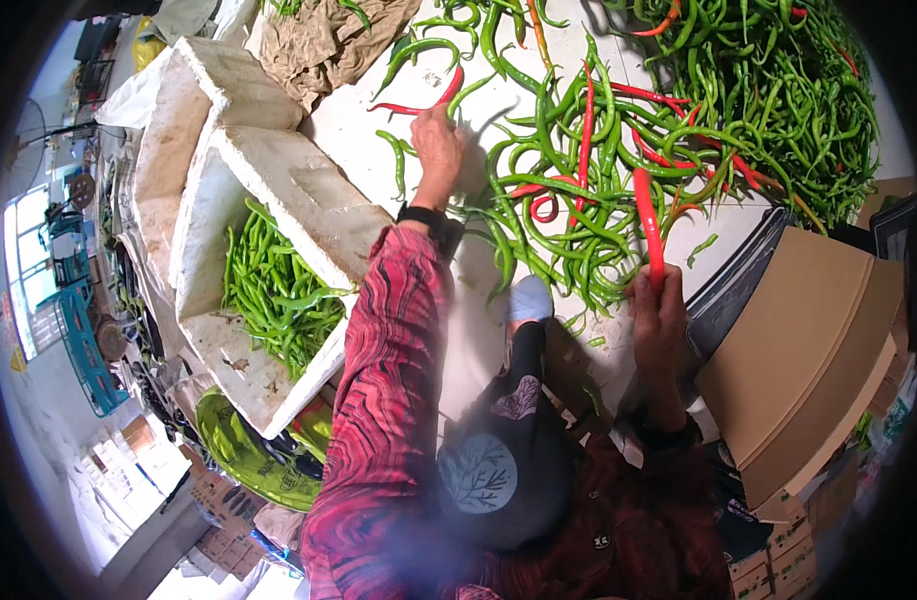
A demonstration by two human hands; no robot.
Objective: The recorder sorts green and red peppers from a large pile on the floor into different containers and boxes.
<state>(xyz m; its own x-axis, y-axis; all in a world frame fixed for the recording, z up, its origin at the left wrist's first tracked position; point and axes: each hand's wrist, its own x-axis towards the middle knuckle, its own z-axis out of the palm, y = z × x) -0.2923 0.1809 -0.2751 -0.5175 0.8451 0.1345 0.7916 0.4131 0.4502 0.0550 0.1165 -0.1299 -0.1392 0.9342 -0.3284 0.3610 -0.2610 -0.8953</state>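
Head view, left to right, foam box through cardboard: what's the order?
White foam box with green peppers inside → left hand → pale blue shoe → right hand holding a red pepper upright in the picture → brown cardboard.

White floor [469, 335] | loose green peppers [579, 232] | red peppers [585, 140] | pepper heap [779, 110], right | brown cloth [314, 55]
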